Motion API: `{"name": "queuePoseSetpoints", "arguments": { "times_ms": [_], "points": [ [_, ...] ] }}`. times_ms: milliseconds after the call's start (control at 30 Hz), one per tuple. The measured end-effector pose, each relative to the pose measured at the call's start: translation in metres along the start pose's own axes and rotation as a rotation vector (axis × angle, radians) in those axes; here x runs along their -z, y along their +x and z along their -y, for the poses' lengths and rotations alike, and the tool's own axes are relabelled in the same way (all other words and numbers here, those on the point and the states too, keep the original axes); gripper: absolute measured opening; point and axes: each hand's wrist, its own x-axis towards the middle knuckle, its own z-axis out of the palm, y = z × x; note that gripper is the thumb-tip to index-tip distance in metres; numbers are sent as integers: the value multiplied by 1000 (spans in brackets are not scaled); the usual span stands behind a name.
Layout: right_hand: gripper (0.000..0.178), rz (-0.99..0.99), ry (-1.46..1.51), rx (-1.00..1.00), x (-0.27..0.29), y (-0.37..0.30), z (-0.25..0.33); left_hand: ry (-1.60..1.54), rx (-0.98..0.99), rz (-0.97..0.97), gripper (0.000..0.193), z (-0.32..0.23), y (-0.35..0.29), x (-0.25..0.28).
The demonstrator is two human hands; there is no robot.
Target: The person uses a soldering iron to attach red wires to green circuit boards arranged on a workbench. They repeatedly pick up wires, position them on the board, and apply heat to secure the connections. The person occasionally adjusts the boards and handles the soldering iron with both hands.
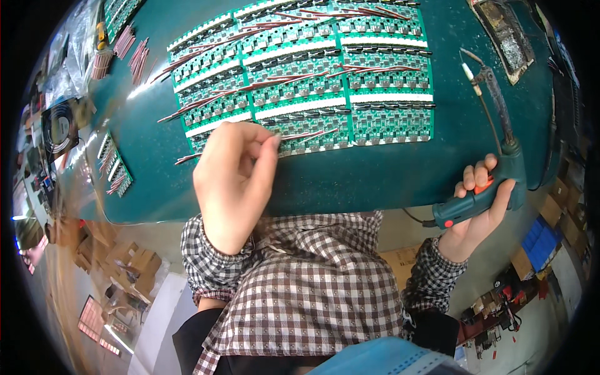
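Observation:
Green circuit boards (390, 125) lie in a block of rows on the green table, with white strips, black parts and thin red and black wires across them. My left hand (234, 175) is over the near row, left of its middle, thumb and fingers pinched together; what is between them, if anything, is hidden. A thin wire pair (309, 134) lies just right of its fingertips. At the right, my right hand (478, 197) is wrapped round the handle of a green soldering gun (514, 169) with an orange trigger. Its metal tip points up and away, apart from the boards.
A worn tray (503, 40) with grey residue lies at the far right. Bundles of wires (139, 61) and a smaller board (114, 165) are on the left of the table. A cord (412, 216) runs from the gun's handle. Cardboard boxes (134, 265) stand on the floor.

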Motion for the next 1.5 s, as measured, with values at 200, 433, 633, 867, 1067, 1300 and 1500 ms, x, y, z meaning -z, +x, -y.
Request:
{"name": "queuePoseSetpoints", "arguments": {
  "times_ms": [200, 433, 633, 867, 1067, 1300, 1500],
  "points": [
    [43, 73, 114, -30, -9, 14, 0, 55, -200, -122, 24, 5, 0, 3],
    [42, 210, 186, 15, -22, 52, -9, 230, -480, -27, 52, 17, 15, 2],
    [42, 275, 68, 16, -43, 55, -26, 451, -445, 115, 70, 15, 16, 4],
    [35, 197, -78, 65, -52, 48, -33, 415, -411, 133, 66, 10, 13, 10],
    [35, 167, 81, 12, -35, 54, -23, 311, -682, 53, 65, -20, 25, 3],
    [37, 133, 164, -38, -34, 49, -25, 419, -557, 12, 63, 0, 26, -14],
    [34, 129, 147, -53, -36, 46, -22, 310, -527, -6, 56, 14, 17, 2]
  ]
}}
